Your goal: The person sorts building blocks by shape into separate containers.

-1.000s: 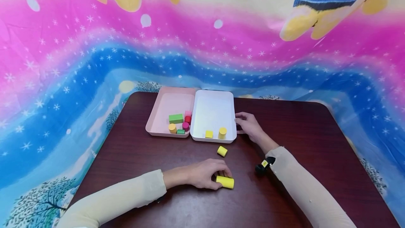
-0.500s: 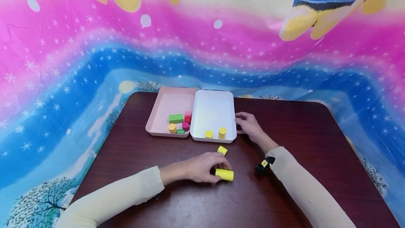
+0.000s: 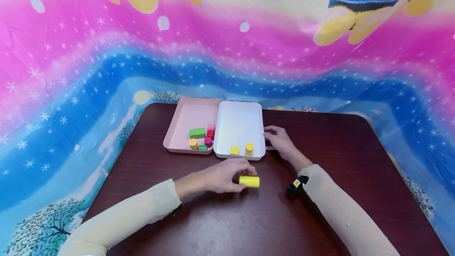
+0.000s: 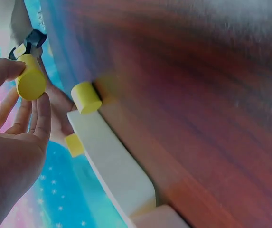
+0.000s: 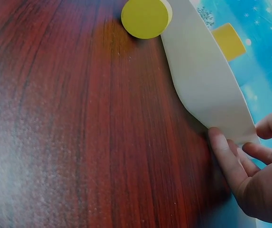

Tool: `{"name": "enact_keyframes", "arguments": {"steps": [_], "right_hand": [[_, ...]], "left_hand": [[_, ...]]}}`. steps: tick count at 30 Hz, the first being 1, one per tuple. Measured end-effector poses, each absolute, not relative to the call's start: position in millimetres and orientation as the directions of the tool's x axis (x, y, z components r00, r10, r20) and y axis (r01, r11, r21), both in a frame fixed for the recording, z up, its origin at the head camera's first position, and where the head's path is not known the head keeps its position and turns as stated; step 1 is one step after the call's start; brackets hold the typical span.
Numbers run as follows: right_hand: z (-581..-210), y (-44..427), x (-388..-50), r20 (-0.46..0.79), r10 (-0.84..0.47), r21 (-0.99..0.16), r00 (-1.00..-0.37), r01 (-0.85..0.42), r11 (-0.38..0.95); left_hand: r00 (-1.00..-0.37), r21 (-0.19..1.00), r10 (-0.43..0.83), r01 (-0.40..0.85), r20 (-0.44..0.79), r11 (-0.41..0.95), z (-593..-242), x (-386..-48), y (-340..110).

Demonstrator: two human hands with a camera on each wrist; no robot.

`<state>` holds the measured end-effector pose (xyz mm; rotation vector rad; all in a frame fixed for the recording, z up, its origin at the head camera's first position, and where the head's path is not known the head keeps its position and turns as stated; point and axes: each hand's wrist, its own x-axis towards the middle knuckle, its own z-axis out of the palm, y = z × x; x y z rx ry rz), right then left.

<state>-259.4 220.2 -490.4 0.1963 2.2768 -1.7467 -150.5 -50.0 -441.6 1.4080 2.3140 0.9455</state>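
My left hand (image 3: 225, 176) pinches a yellow cylinder block (image 3: 249, 181) between thumb and fingers; the left wrist view shows it raised off the table. Behind that hand lies a second, shorter yellow cylinder (image 4: 86, 97), mostly hidden in the head view, close to the white tray's near wall. The white tray (image 3: 239, 115) holds a yellow square block (image 3: 234, 150) and an upright yellow cylinder (image 3: 249, 149). At the tray's right side, my right hand (image 3: 281, 142) touches the outer wall with extended fingers (image 5: 228, 156), the thumb near the rim.
A pink tray (image 3: 177, 129) stands against the white one's left side. In it lie a green rectangular block (image 3: 197, 133) and several small pink, red, orange and green blocks. The dark wooden table (image 3: 320, 137) ends at a patterned cloth backdrop (image 3: 227, 58).
My left hand has moved away from me toward the white tray with the yellow cylinder, now covering most of the shorter cylinder behind it. The right hand stays in place.
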Motion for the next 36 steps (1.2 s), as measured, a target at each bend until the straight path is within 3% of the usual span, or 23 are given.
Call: {"name": "enact_keyframes", "arguments": {"steps": [7, 16, 27, 36], "right_hand": [[-490, 220, -260, -0.296, -0.049, -0.926, -0.954, 0.273, 0.262], [-490, 220, -259, -0.293, -0.064, -0.929, -0.954, 0.269, 0.256], [-489, 220, -259, -0.301, -0.060, -0.926, -0.952, 0.277, 0.255], [-489, 220, -260, -0.304, -0.050, -0.923, -0.951, 0.281, 0.261]], "left_hand": [[-0.530, 0.674, 0.841, 0.662, 0.111, 0.328, -431, -159, -57], [-0.543, 0.639, 0.810, 0.708, 0.222, 0.300, -420, -169, -64], [-0.633, 0.655, 0.732, 0.668, 0.251, 0.354, -401, -188, -77], [-0.657, 0.646, 0.682, 0.679, 0.322, 0.349, -396, -206, -79]]}}
